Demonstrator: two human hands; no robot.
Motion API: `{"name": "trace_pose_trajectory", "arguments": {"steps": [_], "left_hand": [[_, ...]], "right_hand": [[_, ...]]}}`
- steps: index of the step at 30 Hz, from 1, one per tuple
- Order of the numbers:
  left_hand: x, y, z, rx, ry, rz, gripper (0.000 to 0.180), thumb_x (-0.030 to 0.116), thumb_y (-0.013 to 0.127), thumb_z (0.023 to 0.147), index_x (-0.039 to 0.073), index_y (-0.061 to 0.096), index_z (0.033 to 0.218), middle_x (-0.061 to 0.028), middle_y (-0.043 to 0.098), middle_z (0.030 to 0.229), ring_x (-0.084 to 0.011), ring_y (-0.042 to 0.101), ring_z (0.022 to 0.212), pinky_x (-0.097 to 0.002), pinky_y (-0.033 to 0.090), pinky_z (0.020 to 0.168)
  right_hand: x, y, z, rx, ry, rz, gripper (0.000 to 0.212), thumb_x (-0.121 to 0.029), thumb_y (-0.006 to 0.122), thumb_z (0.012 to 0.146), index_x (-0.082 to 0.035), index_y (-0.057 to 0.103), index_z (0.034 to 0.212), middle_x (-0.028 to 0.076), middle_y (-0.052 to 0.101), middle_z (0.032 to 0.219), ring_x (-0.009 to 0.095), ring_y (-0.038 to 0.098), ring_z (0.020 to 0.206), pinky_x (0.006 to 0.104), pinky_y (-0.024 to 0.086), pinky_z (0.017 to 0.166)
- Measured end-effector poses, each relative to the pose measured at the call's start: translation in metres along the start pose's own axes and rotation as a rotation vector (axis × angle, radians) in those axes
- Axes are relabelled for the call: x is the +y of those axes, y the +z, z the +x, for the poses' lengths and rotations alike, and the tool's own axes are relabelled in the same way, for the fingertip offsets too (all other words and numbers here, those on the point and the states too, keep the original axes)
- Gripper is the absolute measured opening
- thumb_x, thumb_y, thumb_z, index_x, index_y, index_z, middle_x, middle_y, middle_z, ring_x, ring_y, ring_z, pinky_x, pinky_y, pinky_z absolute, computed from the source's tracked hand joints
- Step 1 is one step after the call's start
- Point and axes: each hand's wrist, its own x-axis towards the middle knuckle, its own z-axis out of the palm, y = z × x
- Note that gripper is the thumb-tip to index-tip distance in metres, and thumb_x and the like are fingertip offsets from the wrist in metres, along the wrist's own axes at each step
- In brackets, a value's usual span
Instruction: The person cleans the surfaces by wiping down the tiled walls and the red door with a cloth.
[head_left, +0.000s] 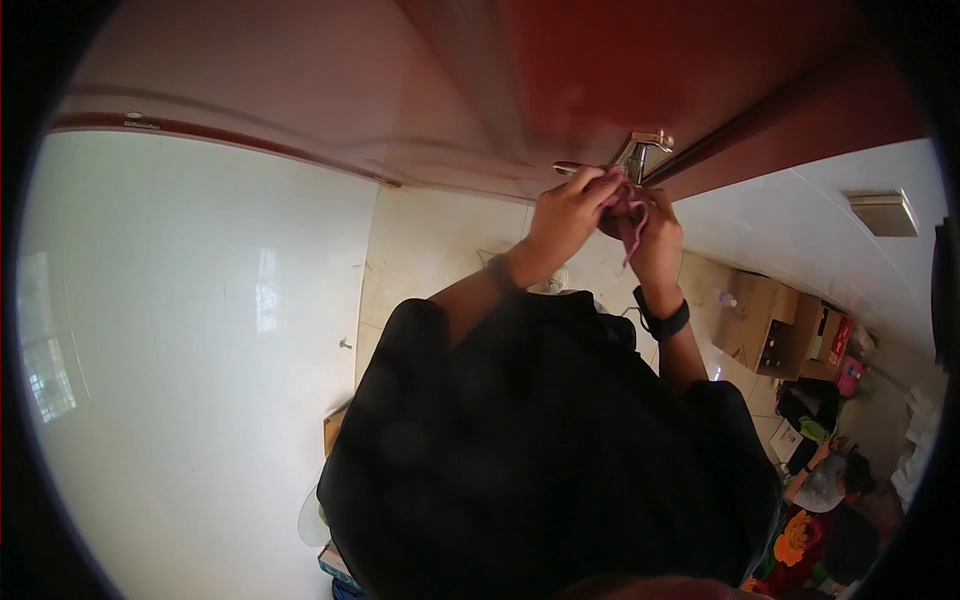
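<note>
Both of my hands are close together at the metal handle (645, 150) of a dark red door (620, 70). A thin, twisted pink cloth or cord (639, 212) is bunched between them, and one loose strand hangs down. My left hand (572, 217) is closed, its fingertips pinching the pink piece just below the handle's lever. Curled beside it, my right hand (657, 240) grips the same pink piece, with the strand lying across its fingers. The fingers partly hide the bunched part, so I cannot tell whether it is looped on the handle.
A white wall (200, 330) stands on the left. To the right, a light switch (884, 214) is on the wall above an open cardboard box (757, 318). Past the box lie cluttered items and a dark fabric with an orange flower (795, 538). Pale tiles (430, 235) cover the floor.
</note>
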Motion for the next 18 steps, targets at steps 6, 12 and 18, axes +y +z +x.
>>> {"name": "trace_pose_trajectory", "arguments": {"steps": [6,12,18], "left_hand": [[-0.005,-0.001,-0.001,-0.057,0.018,-0.039,0.032,0.006,0.068,0.079,0.015,0.069,0.11,0.0016,0.062,0.101,-0.0195,0.066,0.078,-0.0309,0.055,0.062],[-0.022,-0.009,0.006,-0.068,0.097,-0.076,0.04,0.005,0.07,0.076,0.018,0.068,0.113,0.0019,0.06,0.098,-0.0186,0.065,0.072,-0.0307,0.053,0.058],[-0.074,-0.032,0.009,-0.1,0.079,-0.168,0.04,0.006,0.07,0.078,0.017,0.065,0.116,0.0015,0.059,0.102,-0.0204,0.065,0.075,-0.0333,0.054,0.06]], "right_hand": [[-0.009,0.001,0.001,0.02,0.046,-0.043,0.043,-0.001,0.068,0.069,-0.01,0.069,0.111,0.011,0.063,0.096,0.031,0.065,0.074,0.0377,0.053,0.064],[-0.014,0.016,0.007,0.115,0.119,0.075,0.051,0.004,0.064,0.069,-0.008,0.067,0.119,0.012,0.061,0.093,0.026,0.064,0.077,0.0329,0.052,0.067],[-0.051,0.049,0.025,0.1,0.096,-0.022,0.049,0.006,0.062,0.07,-0.006,0.067,0.117,0.013,0.061,0.095,0.027,0.062,0.077,0.033,0.051,0.067]]}}
